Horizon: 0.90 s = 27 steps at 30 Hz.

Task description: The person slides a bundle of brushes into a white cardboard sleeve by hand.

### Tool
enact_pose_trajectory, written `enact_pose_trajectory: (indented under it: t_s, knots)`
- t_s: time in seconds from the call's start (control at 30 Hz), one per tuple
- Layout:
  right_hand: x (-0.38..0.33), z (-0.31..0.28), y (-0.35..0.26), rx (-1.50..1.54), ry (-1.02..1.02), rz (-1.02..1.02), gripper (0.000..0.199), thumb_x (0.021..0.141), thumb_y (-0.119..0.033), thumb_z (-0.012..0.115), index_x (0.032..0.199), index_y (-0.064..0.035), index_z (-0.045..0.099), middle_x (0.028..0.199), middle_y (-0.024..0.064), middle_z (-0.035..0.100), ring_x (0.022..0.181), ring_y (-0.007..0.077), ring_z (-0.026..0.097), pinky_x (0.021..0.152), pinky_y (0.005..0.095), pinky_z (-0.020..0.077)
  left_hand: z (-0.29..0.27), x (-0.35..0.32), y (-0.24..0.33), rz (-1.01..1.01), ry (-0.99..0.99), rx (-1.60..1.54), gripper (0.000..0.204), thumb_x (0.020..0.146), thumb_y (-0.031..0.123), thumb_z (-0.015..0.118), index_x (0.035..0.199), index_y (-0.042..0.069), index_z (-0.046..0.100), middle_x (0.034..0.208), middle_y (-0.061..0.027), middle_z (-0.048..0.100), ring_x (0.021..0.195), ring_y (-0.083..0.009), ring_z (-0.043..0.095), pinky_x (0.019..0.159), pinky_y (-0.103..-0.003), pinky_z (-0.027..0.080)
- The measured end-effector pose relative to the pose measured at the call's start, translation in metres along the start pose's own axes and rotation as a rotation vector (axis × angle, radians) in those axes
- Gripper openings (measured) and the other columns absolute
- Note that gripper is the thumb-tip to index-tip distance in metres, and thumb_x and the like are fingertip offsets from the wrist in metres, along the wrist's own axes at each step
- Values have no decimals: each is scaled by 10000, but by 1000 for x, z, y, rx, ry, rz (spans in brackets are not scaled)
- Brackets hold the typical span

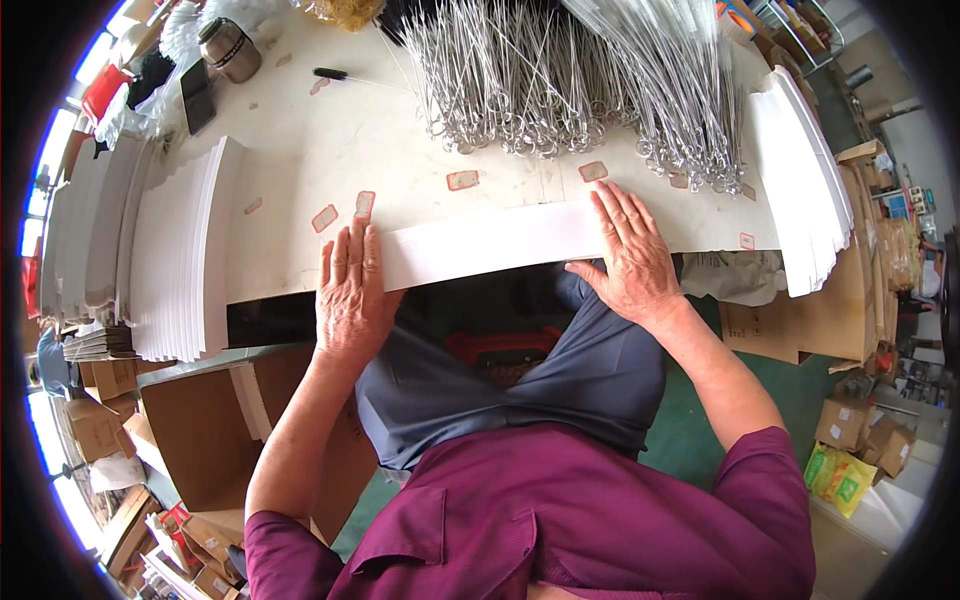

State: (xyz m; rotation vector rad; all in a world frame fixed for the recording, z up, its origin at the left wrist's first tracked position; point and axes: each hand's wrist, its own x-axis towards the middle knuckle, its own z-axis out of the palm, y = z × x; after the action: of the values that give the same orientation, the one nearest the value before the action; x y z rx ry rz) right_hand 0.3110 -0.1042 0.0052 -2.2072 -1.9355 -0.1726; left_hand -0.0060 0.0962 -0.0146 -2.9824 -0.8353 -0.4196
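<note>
A long, narrow white card strip (490, 240), perhaps a flat carton, lies along the near edge of the table. My left hand (352, 290) rests flat over its left end, fingers stretched forward and held close together. Over the right end lies my right hand (632, 255), its fingers extended and the thumb out toward the near edge. Beyond the strip, a large bundle of thin metal wires (520, 90) with ring ends points toward me. A second wire bundle (680, 100) lies beside it on the right. One small black-bristled brush (330, 74) lies apart at the far left.
Stacked white cards (185, 250) stand at the table's left end, with another white stack (800, 180) at the right. A steel flask (230, 50) and a dark phone (197, 97) sit far left. An open cardboard box (200, 430) is below on the left.
</note>
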Motion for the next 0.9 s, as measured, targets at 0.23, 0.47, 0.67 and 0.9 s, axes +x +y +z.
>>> enact_pose_trajectory:
  t_s: [0.23, 0.47, 0.67, 0.9]
  knots:
    - [-9, -7, 6, 150, 215, -173, 565, 755, -74, 776, 1287, 42, 628, 1336, 151, 637, 1287, 306, 585, 1156, 464, 419, -48, -3, 14, 91, -46, -20, 574, 781, 88, 745, 1293, -107, 571, 1305, -300, 612, 1256, -458, 559, 1134, -545, 397]
    - [13, -24, -47, 376, 218, -428, 382, 802, -81, 733, 1174, 0, 696, 1228, 121, 677, 1216, 316, 617, 1093, 467, 470, -74, 33, 75, -54, -518, -686, 591, 822, 281, 805, 1269, -42, 594, 1143, -251, 685, 1075, -426, 661, 942, -462, 529]
    - [2, -25, -61, 493, 366, -140, 492, 816, -160, 820, 1263, -29, 662, 1320, 128, 612, 1207, 338, 605, 1041, 446, 491, -51, 31, 88, -201, -409, -731, 635, 797, 298, 841, 1280, -26, 584, 1027, -244, 717, 954, -350, 733, 838, -430, 573]
    - [-18, 1, -77, 602, 487, -4, 389, 853, -121, 822, 1179, 35, 678, 937, 129, 711, 813, 283, 703, 701, 366, 573, -42, 17, 99, -305, -343, -749, 624, 766, 248, 867, 1255, -22, 588, 1005, -238, 720, 942, -372, 731, 821, -416, 582]
